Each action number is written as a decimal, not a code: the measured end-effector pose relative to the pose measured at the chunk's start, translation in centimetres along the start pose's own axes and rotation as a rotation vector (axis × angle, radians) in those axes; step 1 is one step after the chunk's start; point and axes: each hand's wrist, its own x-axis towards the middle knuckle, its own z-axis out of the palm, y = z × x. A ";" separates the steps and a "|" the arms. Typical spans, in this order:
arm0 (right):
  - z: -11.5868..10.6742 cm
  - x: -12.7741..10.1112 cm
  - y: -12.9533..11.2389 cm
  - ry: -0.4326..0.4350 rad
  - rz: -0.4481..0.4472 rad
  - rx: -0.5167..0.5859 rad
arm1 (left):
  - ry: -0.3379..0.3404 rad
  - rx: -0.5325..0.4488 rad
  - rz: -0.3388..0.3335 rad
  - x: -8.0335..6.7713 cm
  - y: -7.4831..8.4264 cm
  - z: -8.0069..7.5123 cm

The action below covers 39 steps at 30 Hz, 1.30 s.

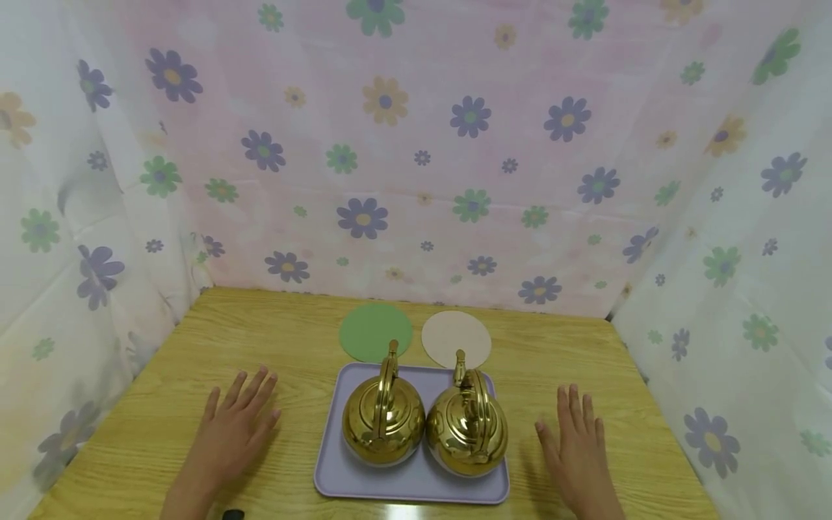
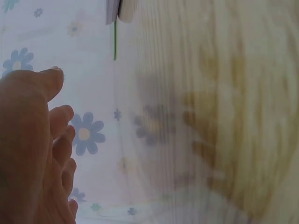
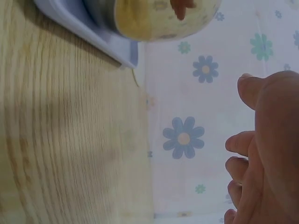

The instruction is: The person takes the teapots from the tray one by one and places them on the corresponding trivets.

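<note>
Two shiny gold kettles stand side by side on a lavender tray (image 1: 406,487) in the head view. The left kettle (image 1: 364,426) and the right kettle (image 1: 448,448) both have arched handles on top and spouts towards the back. To the left of the tray is my left hand (image 1: 230,433), its fingers spread and holding nothing. My right hand (image 1: 577,455) is to the right of the tray, also with nothing in it. Both hands are apart from the tray. The right wrist view shows part of a kettle (image 3: 135,21) above the tray edge (image 3: 93,37).
Behind the tray lie a green round mat (image 1: 373,328) and a pale beige round mat (image 1: 457,336) on the wooden table (image 1: 286,325). Flower-patterned curtains (image 1: 422,137) enclose the table at the back and both sides. A small black object (image 1: 232,514) shows at the bottom edge.
</note>
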 end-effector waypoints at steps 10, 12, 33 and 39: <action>1.1 -1.2 -1.6 0.002 -0.050 0.115 | 0.024 -0.020 0.046 -0.3 1.0 0.9; 1.4 -1.4 -1.9 0.035 -0.083 0.124 | 0.039 -0.023 0.057 -0.3 1.3 1.0; 2.4 -1.7 -5.7 0.415 -0.358 0.146 | 0.103 -0.073 0.206 0.5 4.3 2.5; 2.3 -1.6 -7.1 0.434 -0.349 0.228 | 0.080 -0.116 0.194 0.9 5.3 2.8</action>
